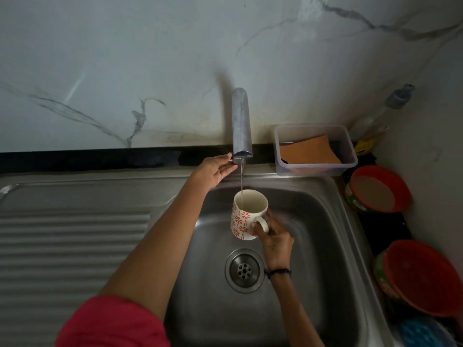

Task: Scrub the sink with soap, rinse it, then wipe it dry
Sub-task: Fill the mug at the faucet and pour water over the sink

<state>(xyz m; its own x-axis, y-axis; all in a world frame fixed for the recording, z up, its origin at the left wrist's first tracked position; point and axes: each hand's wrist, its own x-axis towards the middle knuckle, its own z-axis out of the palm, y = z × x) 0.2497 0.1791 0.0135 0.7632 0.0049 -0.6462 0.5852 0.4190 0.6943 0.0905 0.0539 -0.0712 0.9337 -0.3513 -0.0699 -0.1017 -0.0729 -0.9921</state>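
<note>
A steel sink (323, 246) fills the middle, with a round drain (244, 270) at its bottom. A grey tap (241, 121) reaches out from the wall, and a thin stream of water falls from its tip. My left hand (215, 169) pinches the small lever at the tap's tip. My right hand (273, 239) holds a white mug with red flowers (244, 216) by its handle, upright under the stream, above the basin.
A ribbed steel drainboard (75, 236) lies to the left. Behind the sink on the right stands a clear plastic box (315, 169) with an orange sponge (309, 152). Two red bowls (379, 189) (423, 276) and a bottle (378, 116) sit along the right wall.
</note>
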